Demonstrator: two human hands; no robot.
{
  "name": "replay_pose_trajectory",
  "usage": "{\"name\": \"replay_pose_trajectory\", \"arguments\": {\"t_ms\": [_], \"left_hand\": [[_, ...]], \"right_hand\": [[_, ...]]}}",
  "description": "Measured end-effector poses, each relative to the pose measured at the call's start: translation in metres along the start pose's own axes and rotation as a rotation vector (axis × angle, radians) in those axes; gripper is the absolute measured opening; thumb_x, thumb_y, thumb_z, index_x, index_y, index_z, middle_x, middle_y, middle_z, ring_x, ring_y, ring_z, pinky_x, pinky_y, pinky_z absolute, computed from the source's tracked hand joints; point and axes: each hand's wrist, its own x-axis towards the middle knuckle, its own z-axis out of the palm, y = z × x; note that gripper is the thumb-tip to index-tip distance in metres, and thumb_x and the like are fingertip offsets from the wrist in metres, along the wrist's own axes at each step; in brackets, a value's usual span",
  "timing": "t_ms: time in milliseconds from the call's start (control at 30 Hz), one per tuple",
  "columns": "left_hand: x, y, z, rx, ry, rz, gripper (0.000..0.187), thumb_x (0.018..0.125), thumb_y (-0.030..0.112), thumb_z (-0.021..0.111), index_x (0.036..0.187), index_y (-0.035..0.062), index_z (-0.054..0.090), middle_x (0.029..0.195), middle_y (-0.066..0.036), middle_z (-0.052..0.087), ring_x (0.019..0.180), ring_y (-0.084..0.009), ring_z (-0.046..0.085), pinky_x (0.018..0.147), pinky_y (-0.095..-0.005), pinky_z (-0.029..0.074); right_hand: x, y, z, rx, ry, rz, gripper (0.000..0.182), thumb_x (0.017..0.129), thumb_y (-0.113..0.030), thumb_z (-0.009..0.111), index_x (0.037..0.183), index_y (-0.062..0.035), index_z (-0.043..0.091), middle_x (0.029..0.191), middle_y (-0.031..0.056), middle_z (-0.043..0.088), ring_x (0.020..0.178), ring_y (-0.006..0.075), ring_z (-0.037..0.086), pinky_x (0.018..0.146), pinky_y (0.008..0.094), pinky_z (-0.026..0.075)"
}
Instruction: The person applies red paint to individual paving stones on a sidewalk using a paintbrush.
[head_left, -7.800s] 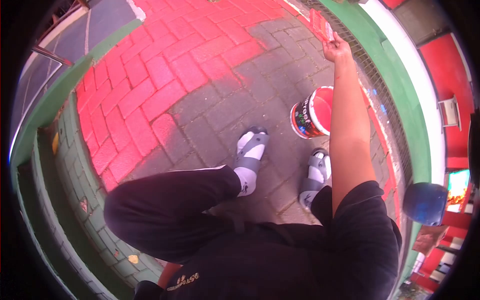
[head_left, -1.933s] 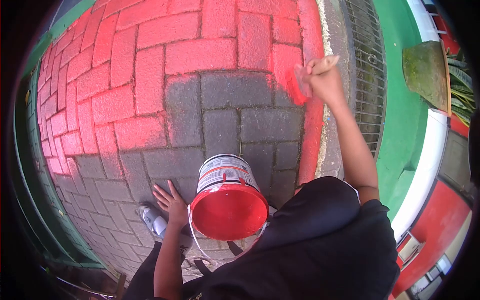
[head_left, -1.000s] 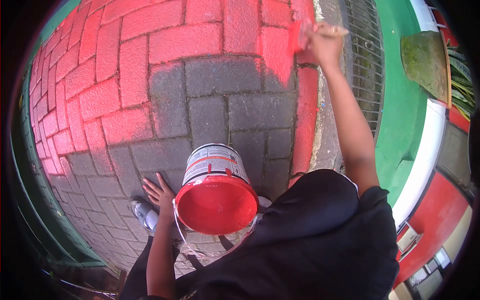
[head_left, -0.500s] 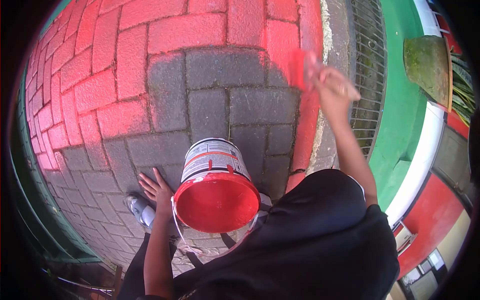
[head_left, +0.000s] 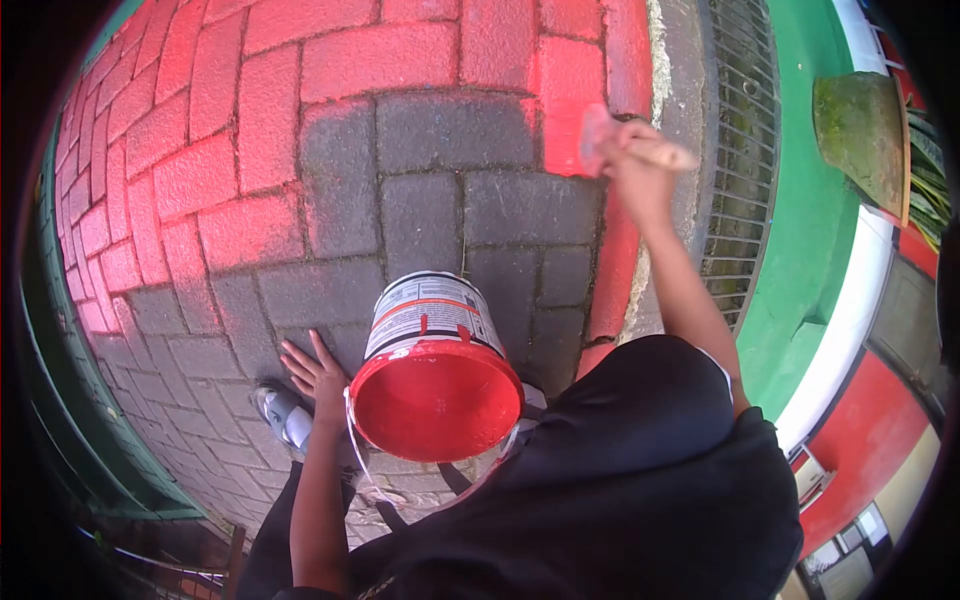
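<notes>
My right hand grips a paintbrush by its pale handle. The blurred bristles sit at the right edge of a brick that is wet with red paint. My left hand lies with fingers spread over the grey pavers, beside the bucket. The paint bucket stands in front of my body, its open mouth turned toward me. Red paint coats its inside and runs in drips over the labelled side. Unpainted grey bricks lie between the bucket and the red area.
Red painted pavers spread across the far side. A metal drain grate runs along the right, next to a green strip. A mossy planter stands there. My shoe is left of the bucket.
My right hand has shifted slightly left with the paintbrush, and the brick beside the red border now carries more red paint. My left hand and the bucket hold their places.
</notes>
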Motion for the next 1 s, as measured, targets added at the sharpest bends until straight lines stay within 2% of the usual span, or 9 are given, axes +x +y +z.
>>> {"name": "replay_pose_trajectory", "arguments": {"t_ms": [67, 333, 400, 467, 700, 800, 900, 933, 1000], "left_hand": [[0.001, 0.002, 0.004, -0.014, -0.013, -0.01, 0.107, 0.091, 0.035, 0.07, 0.164, 0.0131, -0.004, 0.162, -0.035, -0.023, 0.149, -0.0608, -0.015, 0.116, -0.0735, 0.005], [0.006, -0.009, 0.018, 0.014, 0.044, -0.008, 0.113, 0.087, 0.046, 0.073, 0.165, 0.0151, -0.003, 0.163, -0.034, -0.022, 0.149, -0.0608, -0.015, 0.115, -0.0745, 0.008], [0.012, -0.021, 0.036, 0.045, 0.095, 0.026, 0.115, 0.086, 0.05, 0.073, 0.164, 0.015, -0.004, 0.162, -0.034, -0.024, 0.148, -0.0609, -0.016, 0.115, -0.0745, 0.006], [0.012, -0.027, 0.039, 0.072, 0.149, 0.057, 0.118, 0.085, 0.054, 0.074, 0.164, 0.0149, -0.005, 0.162, -0.034, -0.025, 0.148, -0.0609, -0.018, 0.115, -0.0746, 0.004], [0.022, -0.037, -0.023, 0.015, -0.367, 0.083, 0.139, 0.079, 0.066, 0.074, 0.157, 0.013, -0.028, 0.154, -0.04, -0.035, 0.138, -0.0639, -0.035, 0.115, -0.0733, -0.004], [0.064, -0.064, -0.033, 0.097, -0.835, 0.457, 0.139, 0.077, 0.067, 0.076, 0.159, 0.0121, -0.022, 0.15, -0.043, -0.036, 0.136, -0.0686, -0.032, 0.118, -0.0684, -0.004], [0.05, 0.0, -0.16, -0.032, -0.69, 0.594, 0.086, 0.082, 0.042, 0.076, 0.152, 0.0045, 0.043, 0.16, -0.034, 0.027, 0.148, -0.0479, 0.032, 0.122, -0.0472, 0.03], [0.044, 0.019, -0.182, -0.012, -0.45, 0.613, 0.05, 0.083, 0.029, 0.073, 0.126, 0.0048, 0.068, 0.127, -0.022, 0.067, 0.122, -0.0357, 0.063, 0.106, -0.0444, 0.049], [0.042, 0.043, -0.209, 0.201, -0.363, 0.565, 0.036, 0.084, 0.026, 0.072, 0.113, 0.0053, 0.072, 0.113, -0.02, 0.072, 0.111, -0.036, 0.067, 0.098, -0.0449, 0.052]], "right_hand": [[0.022, 0.014, -0.028, 0.049, 0.137, 0.327, 0.027, 0.088, -0.001, 0.071, 0.071, -0.0073, 0.051, 0.072, -0.0005, 0.061, 0.062, 0.0082, 0.062, 0.058, 0.0253, 0.048], [0.009, -0.021, 0.018, -0.06, 0.0, -0.023, 0.023, 0.084, 0.0, 0.071, 0.072, -0.0072, 0.053, 0.069, -0.0026, 0.062, 0.059, 0.0088, 0.062, 0.055, 0.026, 0.047], [0.005, -0.045, 0.018, 0.216, -0.124, 0.364, 0.024, 0.083, 0.002, 0.071, 0.071, -0.0076, 0.052, 0.068, -0.0018, 0.061, 0.058, 0.0089, 0.063, 0.053, 0.0271, 0.048], [0.005, -0.013, 0.01, 0.205, -0.053, 0.337, 0.025, 0.083, 0.004, 0.07, 0.071, -0.008, 0.051, 0.067, -0.0018, 0.06, 0.057, 0.0093, 0.063, 0.051, 0.0272, 0.048], [0.007, -0.018, -0.013, 0.102, 0.168, 0.076, 0.019, 0.085, 0.002, 0.067, 0.07, -0.0069, 0.059, 0.068, -0.0027, 0.06, 0.06, 0.0041, 0.053, 0.055, 0.0267, 0.044], [0.011, 0.009, 0.001, -0.224, -0.086, -0.135, 0.01, 0.085, 0.001, 0.063, 0.076, -0.0024, 0.061, 0.07, 0.0121, 0.063, 0.07, 0.0089, 0.061, 0.068, 0.0298, 0.052], [0.006, -0.006, 0.01, 0.049, -0.182, -0.131, 0.023, 0.088, -0.007, 0.071, 0.07, -0.0055, 0.057, 0.069, -0.0015, 0.064, 0.063, 0.0074, 0.058, 0.063, 0.0232, 0.048], [0.014, -0.017, 0.004, 0.056, -0.168, -0.133, 0.023, 0.088, -0.007, 0.071, 0.07, -0.0055, 0.057, 0.069, -0.0015, 0.064, 0.063, 0.0074, 0.058, 0.063, 0.0232, 0.048], [0.038, -0.057, -0.018, 0.06, -0.15, 0.164, 0.027, 0.087, -0.006, 0.072, 0.067, -0.0094, 0.053, 0.067, -0.0035, 0.063, 0.06, 0.0054, 0.056, 0.057, 0.0235, 0.047]]}}
